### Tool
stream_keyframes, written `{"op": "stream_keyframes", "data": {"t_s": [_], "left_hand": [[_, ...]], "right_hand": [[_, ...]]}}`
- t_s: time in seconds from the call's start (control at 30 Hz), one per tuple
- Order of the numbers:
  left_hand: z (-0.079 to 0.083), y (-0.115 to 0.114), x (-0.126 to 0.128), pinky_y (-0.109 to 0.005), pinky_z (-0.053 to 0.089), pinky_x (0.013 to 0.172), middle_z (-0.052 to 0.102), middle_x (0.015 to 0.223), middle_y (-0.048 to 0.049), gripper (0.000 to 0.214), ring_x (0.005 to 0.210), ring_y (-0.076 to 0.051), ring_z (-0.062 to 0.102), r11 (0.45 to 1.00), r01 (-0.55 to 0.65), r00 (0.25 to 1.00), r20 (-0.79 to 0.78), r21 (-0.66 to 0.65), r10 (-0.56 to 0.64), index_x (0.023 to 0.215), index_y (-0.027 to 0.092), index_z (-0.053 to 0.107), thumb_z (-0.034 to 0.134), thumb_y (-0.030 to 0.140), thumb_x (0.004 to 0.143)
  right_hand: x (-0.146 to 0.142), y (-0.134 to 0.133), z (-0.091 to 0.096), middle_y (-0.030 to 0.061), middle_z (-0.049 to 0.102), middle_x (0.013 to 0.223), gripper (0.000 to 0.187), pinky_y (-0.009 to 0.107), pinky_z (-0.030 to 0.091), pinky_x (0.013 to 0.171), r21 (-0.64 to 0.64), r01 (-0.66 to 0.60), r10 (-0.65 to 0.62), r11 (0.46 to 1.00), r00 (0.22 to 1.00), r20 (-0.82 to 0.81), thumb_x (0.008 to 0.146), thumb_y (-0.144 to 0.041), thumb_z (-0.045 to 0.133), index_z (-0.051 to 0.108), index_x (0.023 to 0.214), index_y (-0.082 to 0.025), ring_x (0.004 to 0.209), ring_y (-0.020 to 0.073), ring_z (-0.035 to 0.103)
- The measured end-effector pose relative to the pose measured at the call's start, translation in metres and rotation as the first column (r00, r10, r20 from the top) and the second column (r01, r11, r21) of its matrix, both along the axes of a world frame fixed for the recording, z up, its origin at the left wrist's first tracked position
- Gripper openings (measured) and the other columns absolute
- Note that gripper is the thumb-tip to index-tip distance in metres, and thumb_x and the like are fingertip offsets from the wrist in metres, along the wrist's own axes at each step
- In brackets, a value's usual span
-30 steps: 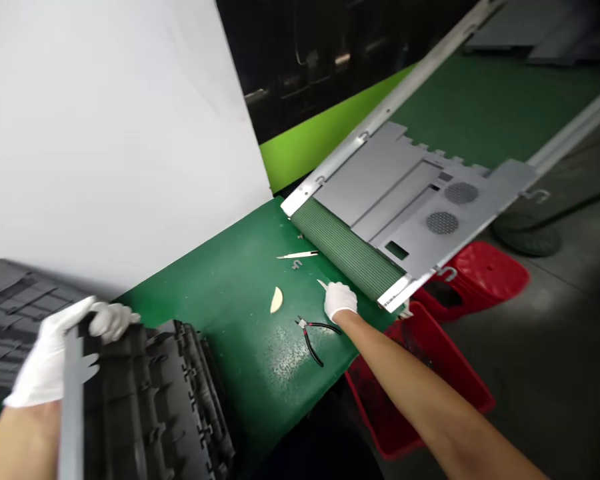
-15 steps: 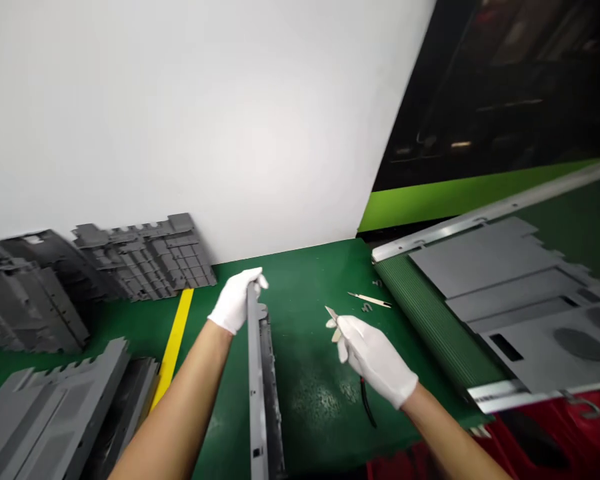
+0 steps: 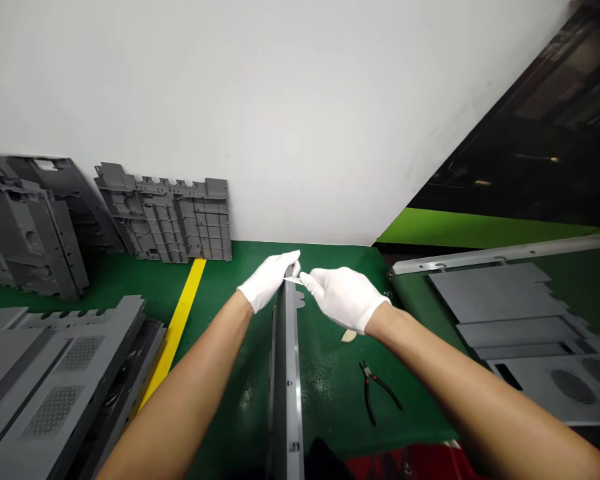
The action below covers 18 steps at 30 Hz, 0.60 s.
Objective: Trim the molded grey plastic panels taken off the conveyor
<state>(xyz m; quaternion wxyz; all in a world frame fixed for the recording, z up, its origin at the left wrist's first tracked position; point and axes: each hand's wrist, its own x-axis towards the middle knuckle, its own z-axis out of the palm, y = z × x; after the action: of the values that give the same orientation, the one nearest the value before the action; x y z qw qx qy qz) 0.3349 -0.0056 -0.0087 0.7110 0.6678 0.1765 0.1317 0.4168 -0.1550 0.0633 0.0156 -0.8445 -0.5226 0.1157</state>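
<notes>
here, left hand [image 3: 269, 281] grips the rail [image 3: 287, 373], right hand [image 3: 345, 299] pinches a blade [image 3: 293, 281]

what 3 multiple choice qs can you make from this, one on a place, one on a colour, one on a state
1. Where are the pliers? A on the green surface, B in a red crate, C hanging on the wall
2. What colour is the stripe? A blue, B yellow, C white
3. What do the right hand's fingers hold? A the pliers, B a grey panel, C a small blade

1 A, they lie right of the long grey bar
2 B, it runs along the green surface left of the left hand
3 C, the blade pokes out from those fingers
</notes>
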Motion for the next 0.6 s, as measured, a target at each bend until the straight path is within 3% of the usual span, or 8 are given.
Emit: {"op": "stream_keyframes", "data": {"t_s": [0.2,0.6], "left_hand": [[0.0,-0.002,-0.001,-0.028,0.034,0.058,0.045,0.054,0.0016,0.048,0.056,-0.013,0.041,0.999,0.0,1.0,0.01,-0.05,0.001,0.059,0.018,0.052,0.049,0.056,0.088],[0.004,-0.005,-0.001,-0.027,0.034,0.055,0.042,0.055,0.0014,0.046,0.055,-0.013,0.041,0.997,0.007,1.0,0.015,-0.072,-0.006,0.06,0.018,0.05,0.049,0.054,0.089]], "right_hand": [[-0.013,0.003,0.007,0.0049,0.066,0.066,0.058,0.031,0.042,0.058,-0.088,-0.003,0.025,0.996,0.966,0.256,0.1,-0.053,0.017,0.065,0.09,-0.024,0.063,0.0222,0.065],[-0.017,-0.002,0.01,0.0049,0.063,0.056,0.061,0.03,0.037,0.054,-0.128,-0.024,0.064,0.992,0.946,0.316,0.1,-0.053,0.014,0.065,0.087,-0.021,0.054,0.0208,0.062]]}}
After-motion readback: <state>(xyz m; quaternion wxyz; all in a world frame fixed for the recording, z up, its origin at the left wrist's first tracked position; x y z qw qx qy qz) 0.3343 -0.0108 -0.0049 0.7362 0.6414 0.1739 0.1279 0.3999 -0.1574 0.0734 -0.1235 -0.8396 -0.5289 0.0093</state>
